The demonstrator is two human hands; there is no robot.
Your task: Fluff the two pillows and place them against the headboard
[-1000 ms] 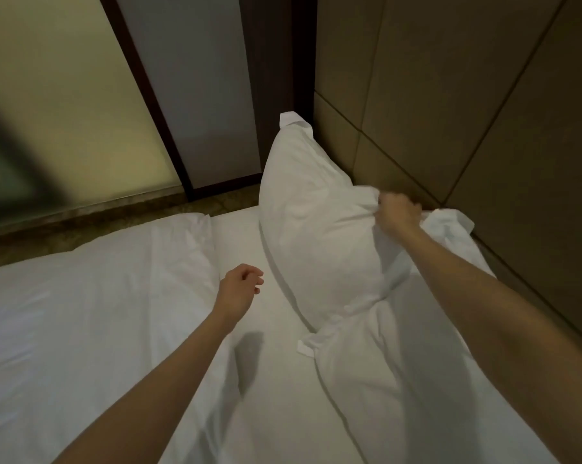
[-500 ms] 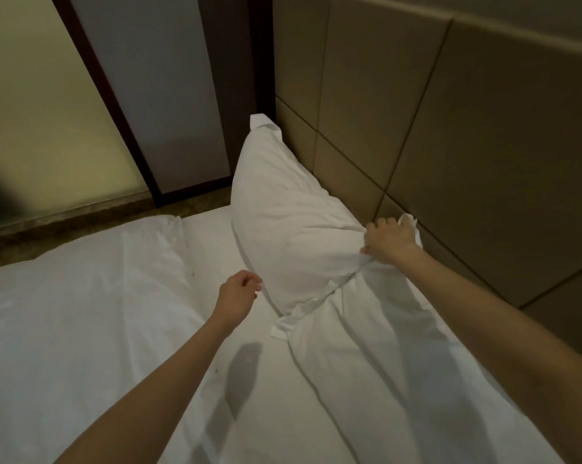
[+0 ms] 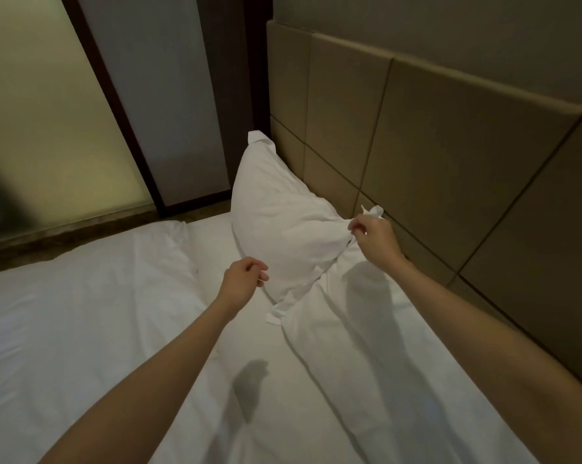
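A white pillow (image 3: 279, 216) leans upright against the tan padded headboard (image 3: 433, 139) at the far corner of the bed. A second white pillow (image 3: 376, 333) lies flat along the headboard, nearer to me, its far end under the first one. My right hand (image 3: 373, 237) hovers at the upright pillow's near top corner, fingers loosely apart, barely touching the fabric. My left hand (image 3: 244, 279) hangs just in front of that pillow's lower edge, loosely curled and holding nothing.
A white duvet (image 3: 81, 313) covers the bed on the left, with bare sheet (image 3: 212, 242) between it and the pillows. Beyond the bed stand a frosted glass panel (image 3: 48, 128) and a dark frame (image 3: 115, 105). The floor strip (image 3: 65, 232) runs along the bed's far side.
My right hand pushed the upright pillow back against the headboard, then loosened its grip on the corner. My left hand drifted slightly toward the pillow. My view tilted up, showing more headboard.
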